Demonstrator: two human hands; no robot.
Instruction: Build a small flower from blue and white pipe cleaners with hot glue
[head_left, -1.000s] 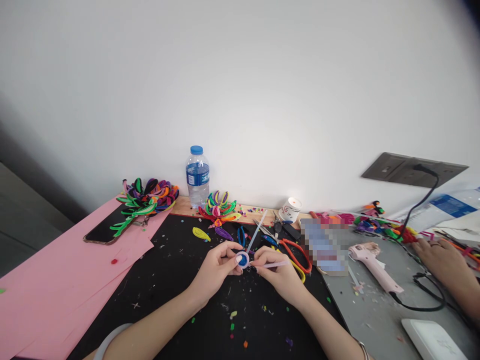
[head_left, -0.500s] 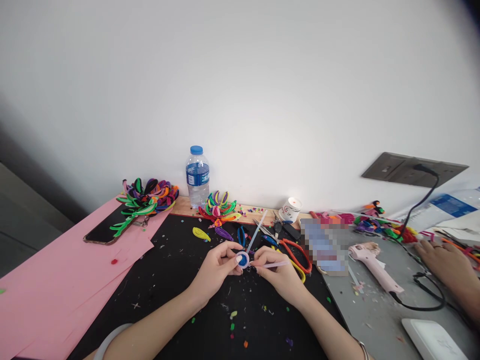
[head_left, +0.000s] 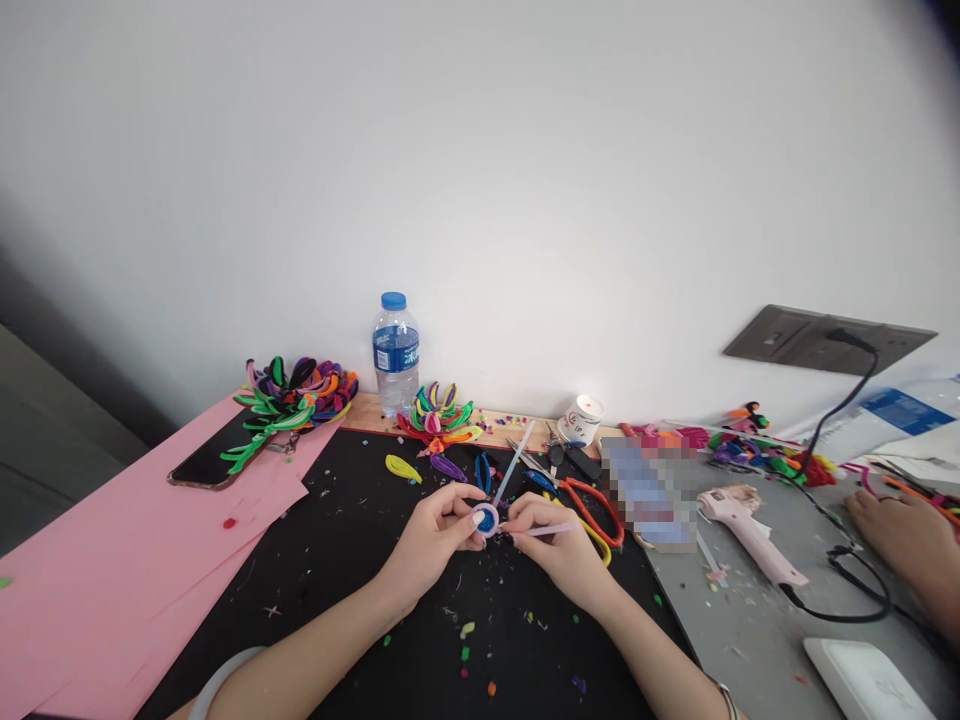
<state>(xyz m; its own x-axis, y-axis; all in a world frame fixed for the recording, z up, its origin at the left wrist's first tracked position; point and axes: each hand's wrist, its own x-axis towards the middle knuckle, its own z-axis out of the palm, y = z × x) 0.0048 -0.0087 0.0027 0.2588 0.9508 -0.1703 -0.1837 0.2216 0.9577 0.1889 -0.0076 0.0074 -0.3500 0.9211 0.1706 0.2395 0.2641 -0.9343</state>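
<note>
My left hand [head_left: 439, 540] pinches a small round piece [head_left: 487, 519], a pale lilac ring with a blue middle. My right hand [head_left: 555, 545] is closed on a thin pale lilac strip [head_left: 551, 530], which sticks out to the right between thumb and fingers. Its inner end meets the ring's right edge; whether it is joined there I cannot tell. Just beyond the hands lies a whitish stick [head_left: 516, 462]. Near it are small pipe-cleaner loops: a blue one [head_left: 484, 472], a purple one [head_left: 448, 467] and a yellow one [head_left: 403, 469].
Orange-handled scissors [head_left: 596, 510] lie by my right hand. A water bottle [head_left: 396, 360], a paper cup [head_left: 581, 420] and pipe-cleaner bundles [head_left: 300, 390] stand along the wall. Right are a pink glue gun [head_left: 754, 540], its cable, and another person's hand [head_left: 900, 535]. Pink paper [head_left: 150, 560] covers the left.
My hands, the ring and the strip stay almost in place. The other person's hand at the far right has shifted slightly to the right.
</note>
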